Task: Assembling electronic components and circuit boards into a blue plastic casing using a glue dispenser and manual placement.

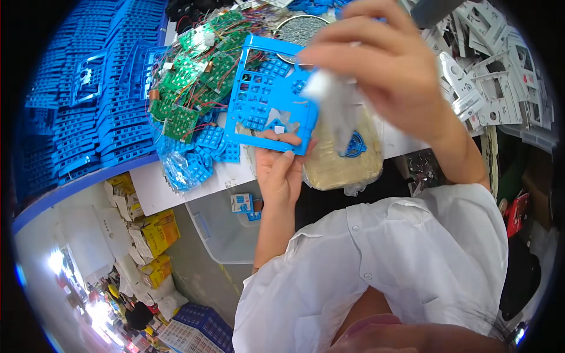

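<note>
My left hand (pixel 279 170) grips the lower edge of a blue plastic casing (pixel 309 112), with the thumb on top and fingers showing through its opening. The casing has a grid of small square holes and a large rectangular cut-out. Over the casing's right side, my right hand (pixel 388 67) is raised, blurred, with its fingers curled. Below those fingers hangs a smeared whitish thing (pixel 335 103) that I cannot make out. Beneath it lies a tan, plastic-wrapped block (pixel 323 167) carrying a blue ring-shaped part (pixel 354 145).
Stacked blue casings (pixel 76 112) fill the left. Green circuit boards (pixel 188 82) with wires and blue keypad pieces (pixel 209 144) lie beside them. A round dish of small metal parts (pixel 300 28), white plastic parts (pixel 494 76) and a dark grey tool (pixel 432 10) are beyond. A clear bin (pixel 218 235) stands below.
</note>
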Action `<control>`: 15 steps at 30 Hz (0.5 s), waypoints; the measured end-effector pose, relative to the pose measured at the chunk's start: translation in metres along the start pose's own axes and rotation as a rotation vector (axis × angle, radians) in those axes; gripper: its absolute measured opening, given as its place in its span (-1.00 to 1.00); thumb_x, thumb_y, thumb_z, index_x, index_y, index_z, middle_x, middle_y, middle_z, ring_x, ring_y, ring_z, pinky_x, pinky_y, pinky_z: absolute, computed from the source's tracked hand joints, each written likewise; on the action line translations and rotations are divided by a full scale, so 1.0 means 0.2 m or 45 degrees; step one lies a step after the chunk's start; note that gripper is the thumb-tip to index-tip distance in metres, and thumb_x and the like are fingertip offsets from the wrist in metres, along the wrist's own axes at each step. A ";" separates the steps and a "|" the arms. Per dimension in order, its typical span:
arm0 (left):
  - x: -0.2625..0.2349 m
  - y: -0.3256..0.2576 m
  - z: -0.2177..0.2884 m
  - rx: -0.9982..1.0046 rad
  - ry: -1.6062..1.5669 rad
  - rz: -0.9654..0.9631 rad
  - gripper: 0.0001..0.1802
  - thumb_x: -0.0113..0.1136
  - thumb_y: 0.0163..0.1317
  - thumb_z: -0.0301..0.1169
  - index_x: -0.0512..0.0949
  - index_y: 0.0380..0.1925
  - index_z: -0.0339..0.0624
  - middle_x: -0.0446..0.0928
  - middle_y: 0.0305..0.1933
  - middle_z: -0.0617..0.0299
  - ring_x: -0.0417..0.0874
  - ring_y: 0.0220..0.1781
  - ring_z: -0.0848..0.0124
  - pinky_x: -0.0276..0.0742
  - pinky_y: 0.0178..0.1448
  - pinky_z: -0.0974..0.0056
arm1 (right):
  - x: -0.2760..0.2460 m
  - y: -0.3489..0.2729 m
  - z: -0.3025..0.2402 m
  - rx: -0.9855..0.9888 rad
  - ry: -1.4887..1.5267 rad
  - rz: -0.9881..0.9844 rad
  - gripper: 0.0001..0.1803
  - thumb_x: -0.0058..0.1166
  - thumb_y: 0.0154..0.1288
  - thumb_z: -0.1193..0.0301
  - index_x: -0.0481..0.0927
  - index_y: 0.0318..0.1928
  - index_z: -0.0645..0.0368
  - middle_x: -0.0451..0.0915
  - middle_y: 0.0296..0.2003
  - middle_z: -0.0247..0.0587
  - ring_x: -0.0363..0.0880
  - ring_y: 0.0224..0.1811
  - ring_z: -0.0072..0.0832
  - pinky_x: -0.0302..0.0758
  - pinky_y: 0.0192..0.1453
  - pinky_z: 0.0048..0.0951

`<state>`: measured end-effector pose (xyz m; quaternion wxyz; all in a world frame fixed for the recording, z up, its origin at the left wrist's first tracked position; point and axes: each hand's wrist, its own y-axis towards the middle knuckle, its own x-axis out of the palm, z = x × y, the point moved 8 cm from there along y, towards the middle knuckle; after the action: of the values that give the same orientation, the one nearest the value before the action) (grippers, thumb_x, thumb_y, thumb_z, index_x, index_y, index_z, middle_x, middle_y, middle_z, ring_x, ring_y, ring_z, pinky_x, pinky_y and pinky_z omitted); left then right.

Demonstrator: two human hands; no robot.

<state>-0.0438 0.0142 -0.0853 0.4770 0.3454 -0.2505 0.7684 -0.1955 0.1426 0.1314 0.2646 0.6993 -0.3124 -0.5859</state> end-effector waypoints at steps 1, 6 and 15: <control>0.01 -0.01 -0.04 -0.002 -0.020 -0.035 -0.55 0.10 0.30 -0.68 0.38 0.14 -0.05 0.58 0.14 0.00 0.56 0.30 0.14 0.46 0.44 -0.15 | 0.08 0.02 -0.05 -0.051 0.075 0.020 -0.60 0.24 -0.01 0.58 0.75 -0.07 0.12 0.72 -0.09 -0.26 0.58 0.06 -0.20 0.60 0.06 -0.33; 0.16 -0.06 -0.08 0.115 -0.163 -0.105 -0.36 0.18 0.33 -0.61 0.27 0.41 -0.24 0.52 0.24 0.09 0.54 0.34 0.22 0.36 0.47 -0.02 | 0.54 0.05 -0.22 -0.118 0.102 -0.438 -0.57 0.23 0.02 0.42 0.73 -0.01 0.03 0.68 -0.04 -0.35 0.54 0.14 -0.24 0.65 0.01 -0.35; 0.12 -0.09 -0.05 0.090 0.177 0.236 -0.35 0.20 0.39 -0.34 0.25 0.42 -0.24 0.46 0.33 0.04 0.57 0.31 0.14 0.60 0.27 -0.10 | 0.26 -0.51 0.05 0.837 0.612 0.659 -0.37 0.36 0.20 0.39 0.54 0.29 0.19 0.59 0.18 -0.09 0.47 0.32 -0.35 0.51 0.26 -0.38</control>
<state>-0.0374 0.0420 -0.0723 0.4077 0.2830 -0.2204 0.8397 -0.1866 0.1723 0.0204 0.2315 0.7608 -0.5749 -0.1926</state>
